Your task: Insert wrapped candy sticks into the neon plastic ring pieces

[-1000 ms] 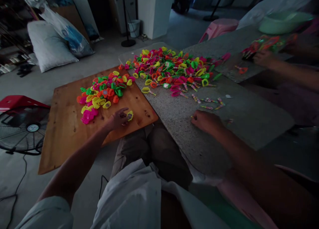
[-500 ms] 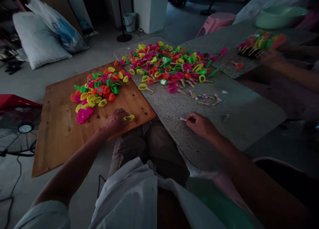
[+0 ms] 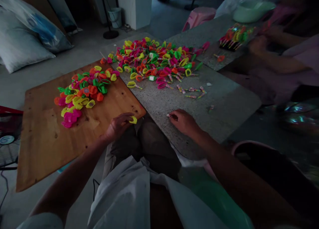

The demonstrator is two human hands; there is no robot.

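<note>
My left hand (image 3: 117, 126) pinches a small yellow plastic loop (image 3: 133, 120) at the near corner of the wooden board (image 3: 45, 139). My right hand (image 3: 183, 121) rests on the grey stone slab (image 3: 224, 102), fingers closed on a tiny striped stick (image 3: 168, 115) at its fingertips. A small pile of bright plastic loops (image 3: 82, 92) lies on the board. A larger pile of loops (image 3: 154, 61) covers the far part of the slab, with a few loose striped sticks (image 3: 193, 90) beside it.
Another person's arm (image 3: 271, 61) reaches in at the right, near a bundle of coloured pieces (image 3: 234, 36). A pale green basin (image 3: 250, 10) and a pink stool (image 3: 198, 16) stand behind. White sacks (image 3: 22, 43) lie on the floor at left; a fan (image 3: 6, 136) sits at the left edge.
My left hand has drawn the yellow loop back to the board's near corner. My right hand slid left and nearer along the slab with the stick. The view swung right.
</note>
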